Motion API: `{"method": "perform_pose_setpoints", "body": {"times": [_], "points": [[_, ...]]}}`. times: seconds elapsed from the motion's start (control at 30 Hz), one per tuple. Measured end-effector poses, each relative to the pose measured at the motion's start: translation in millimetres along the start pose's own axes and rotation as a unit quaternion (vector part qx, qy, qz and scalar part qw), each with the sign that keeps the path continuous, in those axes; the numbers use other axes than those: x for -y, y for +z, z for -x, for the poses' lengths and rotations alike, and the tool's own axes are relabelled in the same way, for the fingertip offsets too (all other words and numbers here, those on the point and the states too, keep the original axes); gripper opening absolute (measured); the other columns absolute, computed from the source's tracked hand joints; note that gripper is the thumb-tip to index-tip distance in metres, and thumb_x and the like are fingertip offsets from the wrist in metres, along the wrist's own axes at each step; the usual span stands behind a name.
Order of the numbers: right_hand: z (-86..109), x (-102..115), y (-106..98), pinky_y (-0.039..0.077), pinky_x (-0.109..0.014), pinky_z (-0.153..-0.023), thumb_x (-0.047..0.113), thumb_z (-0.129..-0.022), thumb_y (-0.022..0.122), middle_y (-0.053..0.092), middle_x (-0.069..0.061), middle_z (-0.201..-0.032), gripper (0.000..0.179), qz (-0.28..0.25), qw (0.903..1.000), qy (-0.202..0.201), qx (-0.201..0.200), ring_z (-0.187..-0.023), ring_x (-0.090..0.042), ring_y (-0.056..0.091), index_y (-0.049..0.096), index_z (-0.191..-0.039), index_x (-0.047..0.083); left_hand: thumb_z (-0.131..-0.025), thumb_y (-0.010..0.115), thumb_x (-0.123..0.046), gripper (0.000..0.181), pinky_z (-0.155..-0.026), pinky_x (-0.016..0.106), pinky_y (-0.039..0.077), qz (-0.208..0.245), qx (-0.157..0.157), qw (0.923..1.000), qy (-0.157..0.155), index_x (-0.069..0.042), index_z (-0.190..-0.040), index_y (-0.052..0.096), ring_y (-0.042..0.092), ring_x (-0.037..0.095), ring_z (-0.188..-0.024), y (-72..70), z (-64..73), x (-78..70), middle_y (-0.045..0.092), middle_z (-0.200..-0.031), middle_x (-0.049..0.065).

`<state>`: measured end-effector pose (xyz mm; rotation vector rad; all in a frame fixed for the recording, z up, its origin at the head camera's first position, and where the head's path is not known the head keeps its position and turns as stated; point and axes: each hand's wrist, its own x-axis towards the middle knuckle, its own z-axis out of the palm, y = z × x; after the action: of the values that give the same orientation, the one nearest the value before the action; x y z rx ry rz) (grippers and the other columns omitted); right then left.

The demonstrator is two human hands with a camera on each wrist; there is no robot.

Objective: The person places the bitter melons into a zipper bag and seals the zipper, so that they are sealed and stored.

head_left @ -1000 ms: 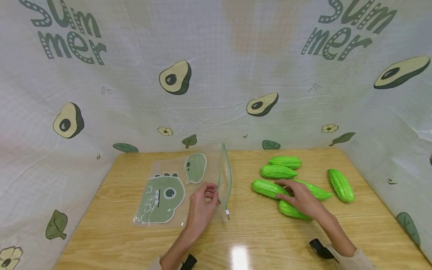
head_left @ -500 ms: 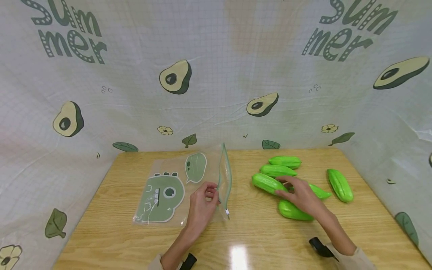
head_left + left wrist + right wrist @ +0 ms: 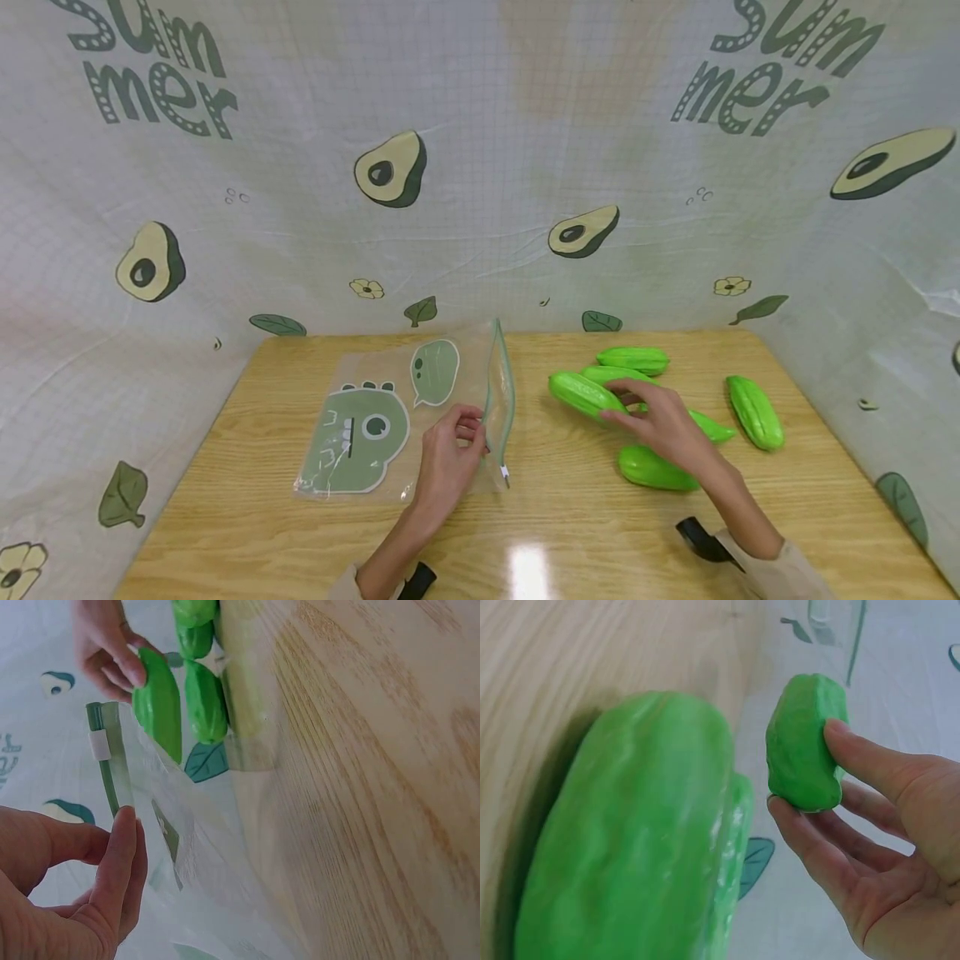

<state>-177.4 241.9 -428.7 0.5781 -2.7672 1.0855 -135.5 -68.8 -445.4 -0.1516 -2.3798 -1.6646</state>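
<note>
My left hand (image 3: 448, 454) pinches the edge of a clear zip bag (image 3: 382, 450) beside its opening. The bag, printed with a green one-eyed monster, lies on its side with its mouth gaping to the right. A white slider (image 3: 99, 745) sits near one end of the green zip strip. Between thumb and fingers, my right hand (image 3: 667, 425) holds a bright green, ridged cucumber (image 3: 579, 392), raised above the others and tilted. The left wrist view shows its long side (image 3: 159, 705) beyond the bag's mouth; the right wrist view shows it end-on.
Several more cucumbers lie on the wooden table (image 3: 570, 517): two behind the held one, one partly hidden under the right hand, one nearer the front (image 3: 654, 468), another apart at the right (image 3: 754, 412). A printed cloth (image 3: 480, 208) hangs around the back and sides.
My right hand has taken up the cucumber from the group and moved it slightly up and to the left. The left hand and bag have stayed in place.
</note>
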Motion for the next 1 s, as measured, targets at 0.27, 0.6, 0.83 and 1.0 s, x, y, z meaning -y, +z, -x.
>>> {"method": "perform_pose_setpoints", "body": {"times": [0.27,0.6,0.83,1.0], "points": [[-8.1,10,5,0.062,-0.043,-0.084,0.011,-0.09,0.08,0.069,-0.023,-0.122,0.041,-0.016,0.9998,-0.012,0.0,-0.105,-0.04,0.07,0.066,-0.126,-0.004,-0.09,0.067,0.012,0.012,-0.057,0.018,0.058,-0.004,-0.001,1.0,0.003,0.005,-0.1,0.068,0.069,0.016,-0.07,-0.6,0.3,1.4,0.067,-0.085,0.01],[-17.5,26,11,0.062,-0.04,-0.086,0.013,-0.09,0.081,0.069,-0.019,-0.124,0.042,-0.039,0.9992,-0.012,0.004,-0.107,-0.039,0.069,0.067,-0.127,0.0,-0.09,0.066,0.011,0.012,-0.058,0.018,0.058,-0.004,-0.001,1.0,0.001,0.006,-0.1,0.068,0.07,0.017,-0.07,-0.8,-0.3,0.0,0.068,-0.085,0.01],[-23.7,37,15,0.062,-0.038,-0.086,0.016,-0.09,0.081,0.069,-0.016,-0.124,0.041,-0.053,0.9984,-0.019,0.006,-0.107,-0.036,0.069,0.068,-0.127,0.003,-0.089,0.067,0.011,0.012,-0.058,0.019,0.058,-0.003,0.0,1.0,-0.003,0.005,-0.1,0.068,0.07,0.017,-0.071,-0.2,-0.6,0.8,0.068,-0.085,0.01],[-27.6,43,19,0.062,-0.038,-0.086,0.015,-0.09,0.081,0.07,-0.016,-0.123,0.041,-0.058,0.9979,-0.027,0.008,-0.107,-0.036,0.07,0.068,-0.126,0.003,-0.09,0.066,0.011,0.012,-0.058,0.019,0.058,-0.001,0.001,1.0,-0.003,0.005,-0.1,0.068,0.07,0.017,-0.071,-0.7,-0.6,1.0,0.068,-0.086,0.01]]}}
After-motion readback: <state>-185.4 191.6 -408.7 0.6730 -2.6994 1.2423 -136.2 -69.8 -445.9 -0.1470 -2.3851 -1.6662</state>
